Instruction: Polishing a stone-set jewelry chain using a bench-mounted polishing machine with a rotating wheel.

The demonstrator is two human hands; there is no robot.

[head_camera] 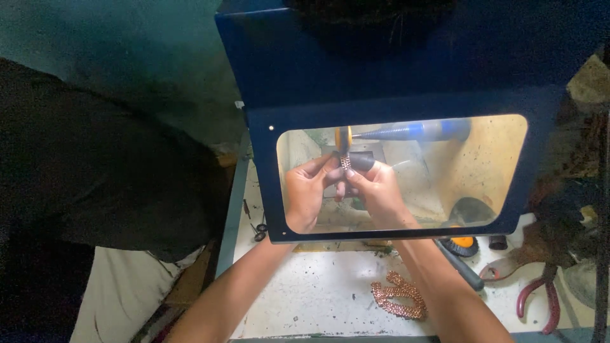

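Behind a blue hood's clear window, the left hand and right hand are pinching a copper chain piece against the orange polishing wheel at twelve o'clock, apparently mid-buffing, likely needing steady pressure next.

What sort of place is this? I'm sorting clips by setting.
Probably a small jewellery or metal-polishing workshop. Both hands hold a short chain piece against a spinning orange wheel behind a blue hood's clear window; copper-coloured chain and red-handled pliers lie on the bench.
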